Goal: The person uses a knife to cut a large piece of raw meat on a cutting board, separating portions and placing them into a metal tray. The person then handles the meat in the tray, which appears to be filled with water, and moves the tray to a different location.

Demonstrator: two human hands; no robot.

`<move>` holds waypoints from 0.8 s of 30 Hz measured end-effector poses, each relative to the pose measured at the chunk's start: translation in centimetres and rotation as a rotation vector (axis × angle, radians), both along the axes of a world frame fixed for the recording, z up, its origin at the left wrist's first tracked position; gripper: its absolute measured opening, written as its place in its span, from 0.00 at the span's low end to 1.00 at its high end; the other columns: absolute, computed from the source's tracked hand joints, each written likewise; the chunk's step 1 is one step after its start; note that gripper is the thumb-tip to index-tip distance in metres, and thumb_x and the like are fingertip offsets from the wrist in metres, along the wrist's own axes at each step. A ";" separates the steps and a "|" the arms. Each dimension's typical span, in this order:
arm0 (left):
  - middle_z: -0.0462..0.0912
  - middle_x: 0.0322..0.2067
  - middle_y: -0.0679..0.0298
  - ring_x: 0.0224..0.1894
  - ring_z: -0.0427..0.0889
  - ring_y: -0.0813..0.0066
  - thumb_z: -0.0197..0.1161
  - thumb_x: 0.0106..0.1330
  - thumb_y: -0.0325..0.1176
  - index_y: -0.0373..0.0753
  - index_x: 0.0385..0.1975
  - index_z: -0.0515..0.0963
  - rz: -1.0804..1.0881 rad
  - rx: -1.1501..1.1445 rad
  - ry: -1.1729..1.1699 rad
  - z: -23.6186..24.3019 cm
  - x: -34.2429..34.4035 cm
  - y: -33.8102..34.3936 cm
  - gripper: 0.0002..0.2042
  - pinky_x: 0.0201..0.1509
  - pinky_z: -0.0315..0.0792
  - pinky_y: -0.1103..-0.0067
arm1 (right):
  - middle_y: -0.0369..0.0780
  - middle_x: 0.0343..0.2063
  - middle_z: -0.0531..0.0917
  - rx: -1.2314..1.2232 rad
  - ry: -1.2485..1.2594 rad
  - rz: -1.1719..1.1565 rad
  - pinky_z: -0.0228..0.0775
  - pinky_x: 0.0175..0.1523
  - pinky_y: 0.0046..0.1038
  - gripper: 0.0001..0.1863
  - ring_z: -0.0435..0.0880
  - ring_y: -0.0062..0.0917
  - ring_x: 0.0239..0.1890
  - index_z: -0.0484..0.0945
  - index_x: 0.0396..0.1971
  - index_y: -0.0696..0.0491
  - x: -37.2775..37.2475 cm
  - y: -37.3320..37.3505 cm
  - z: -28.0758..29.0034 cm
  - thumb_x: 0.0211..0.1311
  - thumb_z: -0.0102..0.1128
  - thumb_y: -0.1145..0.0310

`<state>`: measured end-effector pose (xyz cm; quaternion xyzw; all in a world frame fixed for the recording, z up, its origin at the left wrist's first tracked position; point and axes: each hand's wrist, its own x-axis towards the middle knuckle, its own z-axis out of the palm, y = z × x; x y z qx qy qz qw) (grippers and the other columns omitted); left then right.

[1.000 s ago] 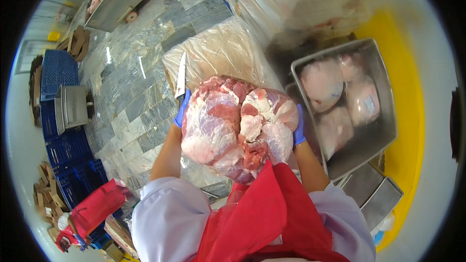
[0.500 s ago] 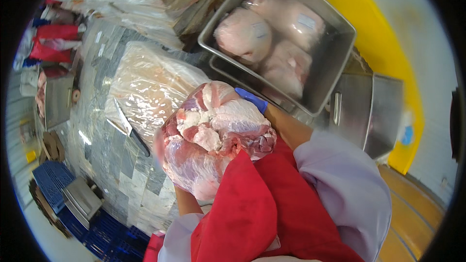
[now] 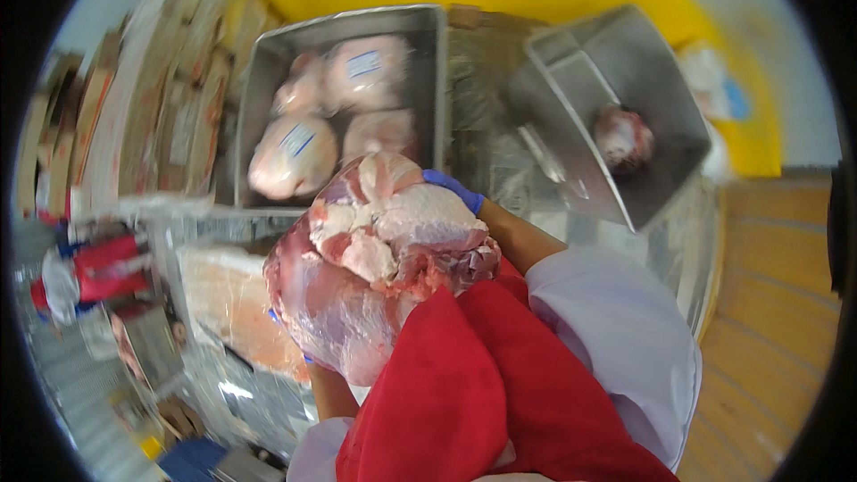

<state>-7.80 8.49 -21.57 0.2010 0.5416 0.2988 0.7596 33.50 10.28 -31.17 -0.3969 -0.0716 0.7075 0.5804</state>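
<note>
A large raw cut of meat (image 3: 379,259), pink-red with white fat, is held up against my red apron (image 3: 428,384). My right hand (image 3: 455,189), in a blue glove, clasps its far right side. My left hand (image 3: 309,361) supports the lower left side; only bits of its blue glove show, and the meat hides the rest. Just beyond the meat stands a deep metal tub (image 3: 442,62) with several plastic-wrapped pieces of meat (image 3: 295,156) in it, some bearing white labels.
Another metal tub (image 3: 661,62) at the right holds one dark red piece of meat (image 3: 622,138). Stacked cardboard boxes (image 3: 170,107) stand at the far left. A plastic-covered slab (image 3: 228,290) lies left of the meat. People in red aprons (image 3: 112,268) are farther left.
My view has swung to the right, bringing the second metal tub with meat into sight. The cut of meat stays in both hands and now overlaps the near edge of the first tub.
</note>
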 end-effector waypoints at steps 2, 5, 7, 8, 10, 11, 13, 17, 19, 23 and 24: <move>0.70 0.62 0.59 0.62 0.69 0.64 0.46 0.73 0.53 0.40 0.68 0.60 -0.127 0.080 -0.026 -0.5 0.8 3.0 0.29 0.69 0.62 0.66 | 0.45 0.63 0.69 0.062 0.010 -0.129 0.59 0.64 0.51 0.41 0.68 0.45 0.63 0.61 0.67 0.50 0.2 -1.8 0.9 0.62 0.42 0.36; 0.70 0.62 0.59 0.62 0.69 0.64 0.46 0.73 0.52 0.40 0.68 0.60 -0.386 0.196 -0.115 -1.7 3.7 8.2 0.29 0.68 0.62 0.66 | 0.45 0.63 0.69 0.127 0.043 -0.379 0.60 0.63 0.53 0.41 0.68 0.46 0.63 0.61 0.67 0.50 0.7 -8.1 3.2 0.61 0.43 0.36; 0.70 0.62 0.59 0.62 0.69 0.64 0.47 0.73 0.52 0.40 0.68 0.60 -0.588 0.287 -0.235 -1.5 7.6 11.6 0.29 0.68 0.62 0.66 | 0.45 0.63 0.69 0.173 0.034 -0.532 0.60 0.63 0.54 0.42 0.68 0.46 0.63 0.61 0.67 0.50 0.8 -13.2 6.5 0.60 0.43 0.36; 0.70 0.62 0.59 0.62 0.69 0.64 0.47 0.73 0.51 0.40 0.68 0.60 -0.705 0.355 -0.297 -1.2 10.6 12.9 0.29 0.68 0.62 0.66 | 0.46 0.63 0.69 0.198 0.033 -0.616 0.60 0.63 0.54 0.42 0.68 0.46 0.63 0.61 0.67 0.50 0.8 -16.1 7.8 0.60 0.43 0.35; 0.70 0.62 0.59 0.62 0.69 0.64 0.47 0.73 0.51 0.40 0.67 0.60 -0.992 0.696 -0.551 -0.4 16.2 12.9 0.29 0.68 0.62 0.66 | 0.46 0.63 0.68 0.255 0.036 -0.766 0.60 0.62 0.55 0.42 0.68 0.47 0.63 0.61 0.67 0.50 -0.9 -22.0 10.1 0.60 0.44 0.35; 0.70 0.62 0.59 0.62 0.69 0.64 0.47 0.73 0.51 0.40 0.67 0.60 -1.096 0.856 -0.688 0.0 19.1 12.0 0.29 0.68 0.62 0.66 | 0.46 0.63 0.68 0.271 0.032 -0.830 0.60 0.62 0.56 0.43 0.68 0.47 0.63 0.61 0.67 0.50 -2.8 -24.4 10.8 0.59 0.44 0.35; 0.72 0.59 0.60 0.58 0.72 0.64 0.49 0.73 0.47 0.42 0.67 0.61 -1.045 0.445 -0.371 2.1 28.1 9.1 0.26 0.65 0.65 0.66 | 0.46 0.63 0.68 0.263 0.131 -0.946 0.60 0.62 0.56 0.43 0.68 0.48 0.63 0.61 0.67 0.50 0.4 -25.7 11.7 0.59 0.44 0.35; 0.73 0.57 0.64 0.56 0.73 0.69 0.51 0.72 0.55 0.48 0.66 0.65 -1.305 0.247 -0.389 -0.8 30.5 3.4 0.27 0.58 0.70 0.70 | 0.50 0.56 0.73 0.038 0.642 -1.425 0.63 0.59 0.51 0.39 0.72 0.44 0.59 0.69 0.56 0.57 1.5 -27.4 8.6 0.54 0.53 0.40; 0.74 0.57 0.62 0.56 0.73 0.69 0.53 0.70 0.56 0.45 0.64 0.69 -1.437 0.413 -0.276 1.1 30.2 0.7 0.28 0.58 0.70 0.70 | 0.48 0.48 0.78 0.223 0.531 -1.281 0.66 0.55 0.46 0.34 0.76 0.39 0.51 0.74 0.49 0.59 2.8 -28.5 3.7 0.54 0.55 0.44; 0.79 0.53 0.58 0.54 0.76 0.70 0.57 0.69 0.53 0.39 0.58 0.74 -1.408 0.845 -0.065 -1.9 20.9 0.7 0.26 0.60 0.69 0.74 | 0.41 0.40 0.81 0.034 0.494 -1.143 0.67 0.52 0.40 0.25 0.77 0.33 0.43 0.79 0.43 0.55 -1.0 -25.0 6.0 0.55 0.59 0.49; 0.80 0.52 0.57 0.54 0.77 0.70 0.58 0.69 0.52 0.38 0.57 0.75 -1.368 0.902 -0.011 -1.9 18.2 1.4 0.26 0.60 0.69 0.75 | 0.41 0.40 0.81 -0.021 0.448 -1.150 0.67 0.52 0.40 0.24 0.77 0.32 0.43 0.79 0.43 0.54 -2.1 -24.1 6.6 0.54 0.60 0.50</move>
